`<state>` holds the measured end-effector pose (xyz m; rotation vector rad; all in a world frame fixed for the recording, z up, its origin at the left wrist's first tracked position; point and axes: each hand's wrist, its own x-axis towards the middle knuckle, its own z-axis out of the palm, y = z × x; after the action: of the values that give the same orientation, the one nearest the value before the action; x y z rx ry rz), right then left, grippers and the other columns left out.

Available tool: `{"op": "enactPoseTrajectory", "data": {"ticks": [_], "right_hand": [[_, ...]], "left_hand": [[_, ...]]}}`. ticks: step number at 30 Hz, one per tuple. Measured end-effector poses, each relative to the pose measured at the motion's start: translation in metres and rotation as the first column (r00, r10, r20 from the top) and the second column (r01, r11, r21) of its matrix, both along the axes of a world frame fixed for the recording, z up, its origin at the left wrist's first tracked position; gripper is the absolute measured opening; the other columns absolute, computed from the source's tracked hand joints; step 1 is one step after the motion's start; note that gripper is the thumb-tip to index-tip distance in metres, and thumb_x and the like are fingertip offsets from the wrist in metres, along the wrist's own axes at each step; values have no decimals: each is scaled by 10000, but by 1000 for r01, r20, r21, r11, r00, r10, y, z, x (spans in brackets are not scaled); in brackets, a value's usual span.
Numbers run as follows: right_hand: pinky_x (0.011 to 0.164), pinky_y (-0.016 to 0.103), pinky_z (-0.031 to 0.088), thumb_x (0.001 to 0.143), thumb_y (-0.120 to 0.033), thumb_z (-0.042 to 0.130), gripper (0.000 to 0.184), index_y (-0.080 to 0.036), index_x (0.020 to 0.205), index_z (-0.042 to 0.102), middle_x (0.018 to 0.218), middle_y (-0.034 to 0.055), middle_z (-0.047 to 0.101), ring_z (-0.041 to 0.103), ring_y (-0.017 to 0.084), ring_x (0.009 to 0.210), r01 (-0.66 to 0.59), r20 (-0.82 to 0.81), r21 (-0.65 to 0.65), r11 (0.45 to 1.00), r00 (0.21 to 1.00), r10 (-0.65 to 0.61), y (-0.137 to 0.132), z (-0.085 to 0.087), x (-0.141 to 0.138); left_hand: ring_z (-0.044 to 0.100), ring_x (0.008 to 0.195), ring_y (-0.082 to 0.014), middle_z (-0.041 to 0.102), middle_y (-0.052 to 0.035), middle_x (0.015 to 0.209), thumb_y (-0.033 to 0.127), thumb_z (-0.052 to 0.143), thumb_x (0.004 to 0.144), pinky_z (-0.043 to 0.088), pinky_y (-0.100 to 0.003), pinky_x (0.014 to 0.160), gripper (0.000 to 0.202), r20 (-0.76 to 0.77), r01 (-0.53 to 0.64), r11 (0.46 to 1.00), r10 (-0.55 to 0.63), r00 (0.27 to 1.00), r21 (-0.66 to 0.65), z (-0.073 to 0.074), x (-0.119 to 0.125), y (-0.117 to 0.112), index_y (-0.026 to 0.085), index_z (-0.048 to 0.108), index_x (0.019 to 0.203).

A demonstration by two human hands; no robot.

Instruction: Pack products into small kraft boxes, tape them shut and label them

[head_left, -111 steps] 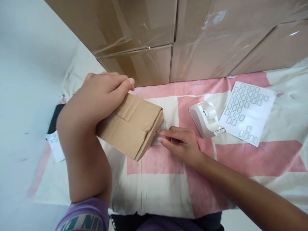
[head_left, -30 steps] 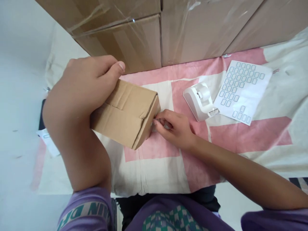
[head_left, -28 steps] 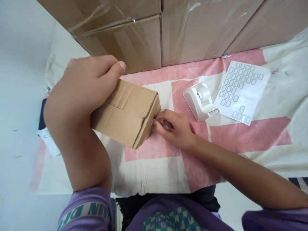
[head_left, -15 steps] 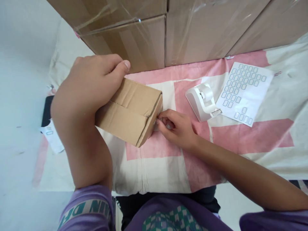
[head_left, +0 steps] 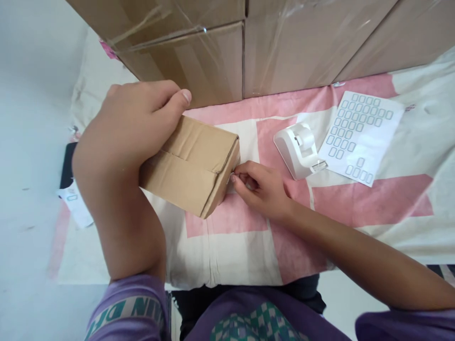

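Small cardboard box [head_left: 188, 166], plain brown and lightly creased on top, set at a slant between a person's two hands, just left of the middle of the view. The left hand [head_left: 137, 118] bends sharply at the wrist and lies along the box's far left edge, thumb uppermost; its fingers are out of sight, so I cannot tell how far that grip is closed. At the box's right end, the right hand [head_left: 261, 187] is in a pinching grip, thumb and forefinger together on a small glossy scrap [head_left: 230, 180] too tiny to make out clearly. Below spreads a pink-and-cream cloth [head_left: 245, 253] with soft folds. To the right stands a white tape dispenser [head_left: 293, 151], and just beside it lies a white sheet [head_left: 386, 142] printed with rows of small rounded outlines. Large cartons [head_left: 302, 52] with shiny tape are stacked along the back. On the far left, partly behind the left arm, are a dark object [head_left: 67, 166] and a white paper [head_left: 81, 208]. Purple sleeves [head_left: 130, 308] show at the bottom.
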<state>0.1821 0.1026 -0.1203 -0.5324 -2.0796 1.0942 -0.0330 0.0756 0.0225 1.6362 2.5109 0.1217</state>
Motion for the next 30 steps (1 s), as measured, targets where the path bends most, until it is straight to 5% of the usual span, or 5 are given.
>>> {"op": "enactPoseTrajectory", "data": {"ticks": [23, 30], "right_hand": [[567, 233, 414, 920, -148, 618, 64, -209, 903, 622, 720, -54, 600, 459, 64, 547, -68, -70, -89, 994, 996, 62, 2, 1, 0], [516, 257, 355, 960, -236, 608, 142, -230, 846, 523, 744, -26, 498, 446, 99, 606, 127, -262, -259, 958, 945, -196, 10, 1, 6]], "left_hand": [[622, 1099, -300, 695, -10, 1100, 475, 256, 980, 451, -469, 990, 452, -22, 5, 1000, -5, 1000, -2, -2, -3, 0, 295, 666, 1039], [628, 1001, -256, 622, -1, 917, 503, 240, 977, 437, -444, 1027, 459, -6, 36, 999, -36, 999, 11, -3, -2, 1, 258, 626, 926]]}}
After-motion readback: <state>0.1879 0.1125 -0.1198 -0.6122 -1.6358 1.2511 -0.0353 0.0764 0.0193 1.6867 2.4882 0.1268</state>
